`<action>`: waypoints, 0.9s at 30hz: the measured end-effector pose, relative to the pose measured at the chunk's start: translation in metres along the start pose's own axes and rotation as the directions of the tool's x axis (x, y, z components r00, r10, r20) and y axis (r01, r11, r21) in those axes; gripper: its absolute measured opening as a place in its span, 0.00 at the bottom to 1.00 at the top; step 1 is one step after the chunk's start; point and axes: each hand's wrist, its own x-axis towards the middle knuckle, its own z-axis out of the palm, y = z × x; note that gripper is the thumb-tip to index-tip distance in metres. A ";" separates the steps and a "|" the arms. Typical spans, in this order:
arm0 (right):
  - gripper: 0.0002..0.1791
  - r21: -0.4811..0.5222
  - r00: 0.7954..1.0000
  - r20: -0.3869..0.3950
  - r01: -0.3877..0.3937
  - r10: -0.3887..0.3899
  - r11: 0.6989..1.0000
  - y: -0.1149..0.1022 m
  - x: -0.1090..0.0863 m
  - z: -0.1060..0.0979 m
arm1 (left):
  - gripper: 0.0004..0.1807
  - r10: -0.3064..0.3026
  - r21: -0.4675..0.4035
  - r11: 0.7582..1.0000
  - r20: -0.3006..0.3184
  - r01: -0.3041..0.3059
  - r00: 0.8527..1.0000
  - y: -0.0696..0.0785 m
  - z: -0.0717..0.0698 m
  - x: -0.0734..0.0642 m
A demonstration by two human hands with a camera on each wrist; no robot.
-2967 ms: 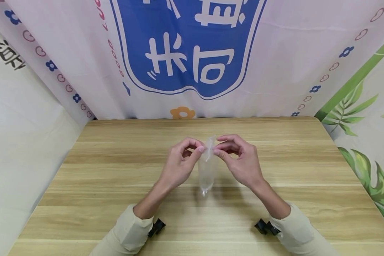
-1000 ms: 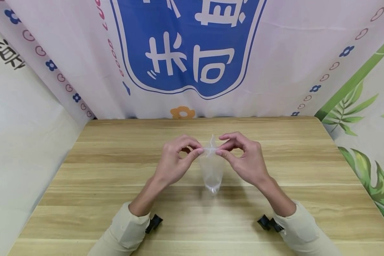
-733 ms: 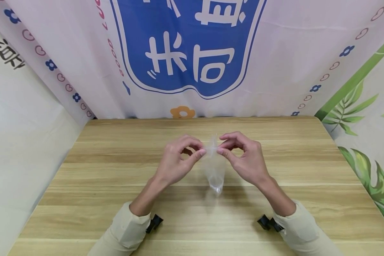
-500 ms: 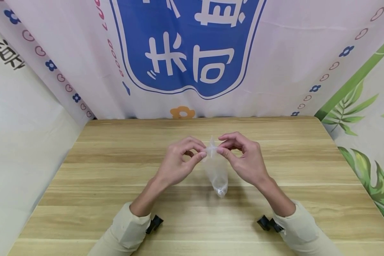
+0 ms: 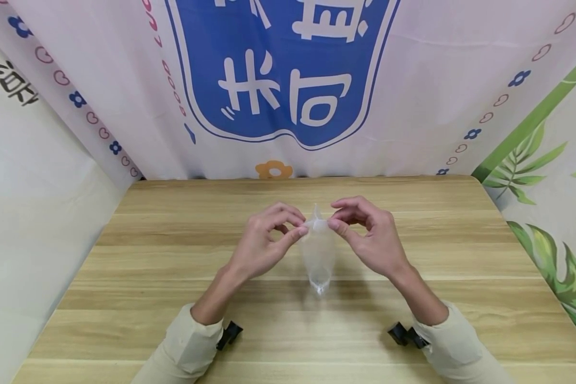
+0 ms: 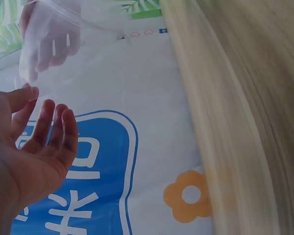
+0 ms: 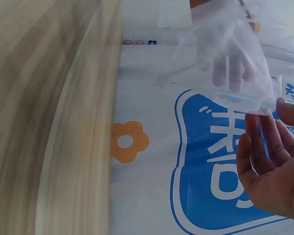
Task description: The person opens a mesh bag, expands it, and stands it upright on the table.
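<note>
A clear plastic bag (image 5: 319,256) hangs upright between the two hands, above the middle of the table. My left hand (image 5: 271,240) pinches its upper left edge between thumb and index finger. On the other side, my right hand (image 5: 368,234) pinches the upper right edge the same way. A pointed flap of the film sticks up between the fingertips, and the bag's lower end tapers to a crinkled tip. The right wrist view shows the see-through bag (image 7: 225,63) puffed out, with the left hand visible through it. Through the film in the left wrist view, the right hand shows.
The wood-grain table (image 5: 173,240) spreads under both hands. Behind it hangs a pale curtain (image 5: 422,106) with a blue printed sign. Leaf-patterned cloth (image 5: 557,202) is on the right, white cloth (image 5: 29,213) on the left. Black wrist mounts (image 5: 229,335) sit at the cuffs.
The bag has turned and spread wider than three seconds ago, and its bottom tip has swung right, then back left. The hands have moved slightly apart and both keep their pinch.
</note>
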 end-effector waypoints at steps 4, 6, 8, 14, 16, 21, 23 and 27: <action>0.15 0.006 1.000 -0.007 -0.028 0.028 1.000 -0.001 0.002 -0.005 | 0.02 0.035 0.027 0.999 0.040 -0.036 0.999 0.000 -0.003 0.001; 0.15 0.002 0.999 0.003 -0.046 0.046 0.999 -0.002 0.002 -0.007 | 0.02 0.056 0.048 0.997 0.069 -0.059 0.996 -0.001 -0.004 0.001; 0.16 -0.013 0.997 0.030 -0.067 0.068 0.998 -0.002 0.002 -0.008 | 0.02 0.076 0.069 0.994 0.099 -0.083 0.992 -0.001 -0.005 0.001; 0.21 -0.090 0.969 0.184 -0.152 0.166 0.984 -0.004 0.001 -0.011 | 0.04 0.108 0.111 0.986 0.162 -0.127 0.981 -0.003 -0.006 0.000; 0.22 -0.123 0.953 0.237 -0.163 0.189 0.979 -0.005 0.001 -0.012 | 0.04 0.107 0.119 0.985 0.172 -0.129 0.979 -0.003 -0.006 0.000; 0.21 -0.180 0.930 0.303 -0.160 0.210 0.971 -0.005 0.000 -0.010 | 0.05 0.098 0.146 0.981 0.176 -0.124 0.980 -0.002 -0.006 -0.001; 0.19 -0.178 0.926 0.311 -0.166 0.215 0.970 -0.005 0.000 -0.009 | 0.05 0.098 0.150 0.981 0.173 -0.125 0.980 -0.002 -0.005 -0.001; 0.16 -0.155 0.923 0.312 -0.184 0.225 0.971 -0.004 0.000 -0.006 | 0.05 0.102 0.138 0.982 0.175 -0.127 0.979 -0.004 -0.003 -0.001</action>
